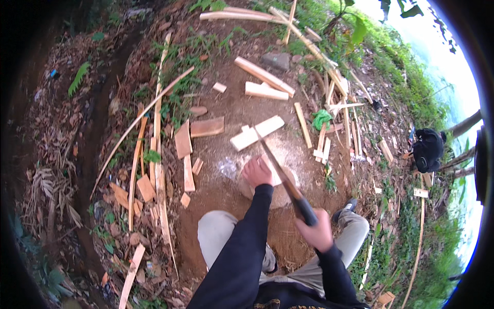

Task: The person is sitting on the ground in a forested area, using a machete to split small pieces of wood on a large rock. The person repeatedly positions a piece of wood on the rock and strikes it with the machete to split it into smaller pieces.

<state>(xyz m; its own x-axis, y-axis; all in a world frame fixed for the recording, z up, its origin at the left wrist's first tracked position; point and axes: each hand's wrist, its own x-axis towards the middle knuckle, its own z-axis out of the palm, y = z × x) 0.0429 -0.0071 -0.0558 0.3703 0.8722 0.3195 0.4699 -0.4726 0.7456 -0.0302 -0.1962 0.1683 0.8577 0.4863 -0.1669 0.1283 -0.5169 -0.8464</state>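
My right hand (315,229) is closed around the black handle of a long-bladed tool (282,174); whether it is a saw or a machete I cannot tell. Its narrow brownish blade slants forward and left, over a round wooden stump (278,198), and its tip overlaps a pale wooden board (268,126). A small pale block sticks out at the board's far side. My left hand (257,172) lies palm down on the stump's left part, left of the blade, fingers forward and apart from the handle. Nothing shows in it. Pale sawdust covers the ground around the stump.
Reddish wood offcuts (207,127) lie left of the stump, beside long thin strips (159,180). Thicker pale planks (265,77) are farther ahead. To the right are a green bag (321,119), more strips and a black backpack (428,150). A ditch (98,144) runs along the left.
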